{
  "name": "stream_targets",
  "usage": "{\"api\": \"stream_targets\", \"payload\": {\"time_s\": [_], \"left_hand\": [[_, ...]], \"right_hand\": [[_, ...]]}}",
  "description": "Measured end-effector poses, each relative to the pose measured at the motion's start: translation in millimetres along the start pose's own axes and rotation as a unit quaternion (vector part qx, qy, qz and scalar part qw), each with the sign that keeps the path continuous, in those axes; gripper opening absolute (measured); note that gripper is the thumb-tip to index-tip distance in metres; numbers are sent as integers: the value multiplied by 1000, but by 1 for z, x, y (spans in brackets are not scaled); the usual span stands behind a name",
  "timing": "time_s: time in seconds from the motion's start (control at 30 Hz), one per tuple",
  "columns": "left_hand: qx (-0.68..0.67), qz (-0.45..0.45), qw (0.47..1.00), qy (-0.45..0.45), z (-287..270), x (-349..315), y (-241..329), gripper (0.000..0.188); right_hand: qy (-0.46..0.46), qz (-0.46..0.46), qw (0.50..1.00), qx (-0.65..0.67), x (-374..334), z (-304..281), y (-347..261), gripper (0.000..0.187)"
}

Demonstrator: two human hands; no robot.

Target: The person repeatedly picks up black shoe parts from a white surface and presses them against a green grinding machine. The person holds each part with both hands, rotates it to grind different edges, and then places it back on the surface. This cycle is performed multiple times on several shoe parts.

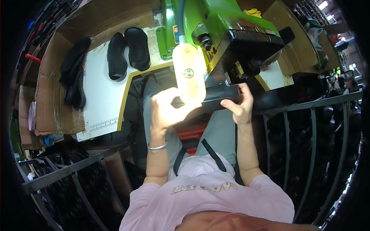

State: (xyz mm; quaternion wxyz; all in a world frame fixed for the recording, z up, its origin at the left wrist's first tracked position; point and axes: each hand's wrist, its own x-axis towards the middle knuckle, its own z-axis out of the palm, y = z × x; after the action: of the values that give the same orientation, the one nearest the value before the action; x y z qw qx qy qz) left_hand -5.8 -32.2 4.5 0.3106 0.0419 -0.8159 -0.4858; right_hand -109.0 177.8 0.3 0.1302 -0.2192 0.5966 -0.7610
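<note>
Between my two hands is a black shoe, lying crosswise under the head of a green machine. My left hand is closed on its left end, with the thumb stretched along the near side. A glowing, pale yellow oval lamp hides some of those fingers and part of the shoe. Around the right end curls my right hand, thumb on the near side and fingers behind. The machine's black lower head stands just above the shoe, close to my right fingers.
On the white table at the left stand two black shoes; more black pieces lean in a cardboard box. Metal racks with dark items flank me on both sides. Another cardboard box stands right of the machine.
</note>
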Motion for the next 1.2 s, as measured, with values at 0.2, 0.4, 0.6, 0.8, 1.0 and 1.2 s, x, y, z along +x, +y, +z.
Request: {"api": "stream_targets", "payload": {"time_s": [0.2, 0.4, 0.6, 0.8, 1.0, 1.2], "left_hand": [[29, -19, 999, -8, -29, -12, -17, 36], [-2, -34, 999, 10, -30, -29, -31, 34], [-19, -155, 987, 25, -29, -79, -40, 31], [10, -108, 994, 22, 3, -70, -1, 36], [66, 4, 998, -18, -9, -19, 19, 34], [12, -49, 998, -41, -7, -22, 10, 33]], "right_hand": [[-20, 5, 998, -58, -10, 26, 13, 49], [-28, -10, 997, -73, -14, 32, 21, 54], [-15, -49, 997, -65, -14, 47, 35, 71], [11, -102, 993, -51, -23, 35, 33, 71], [61, -75, 995, 20, -24, 20, 28, 61], [69, -59, 996, 17, -23, 20, 23, 58]]}}
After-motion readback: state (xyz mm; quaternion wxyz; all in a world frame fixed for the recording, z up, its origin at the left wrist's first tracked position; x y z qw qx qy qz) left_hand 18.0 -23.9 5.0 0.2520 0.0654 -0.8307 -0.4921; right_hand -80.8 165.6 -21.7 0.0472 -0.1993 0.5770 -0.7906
